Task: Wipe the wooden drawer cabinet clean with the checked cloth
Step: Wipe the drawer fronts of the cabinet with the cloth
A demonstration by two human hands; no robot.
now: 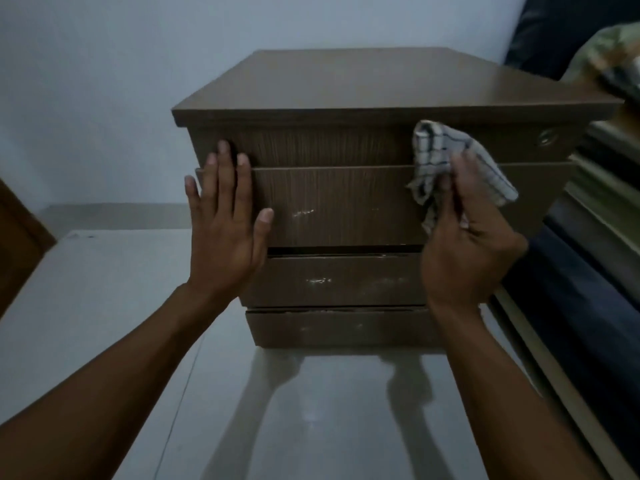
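Note:
A brown wooden drawer cabinet (346, 202) stands on the floor in front of me, with several drawer fronts facing me and pale scuff marks on them. My left hand (225, 223) lies flat, fingers spread, on the left side of the upper drawer fronts. My right hand (471, 244) grips a crumpled white cloth with dark checks (440, 150) and presses it against the right part of the top two drawer fronts. A round lock (546, 137) sits at the top drawer's right end.
The glossy grey tiled floor (104, 306) reflects my arms. A pale wall (104, 81) rises behind the cabinet. A wooden door edge (17, 244) shows at the left. Dark bedding and a bed frame (588, 271) crowd the cabinet's right side.

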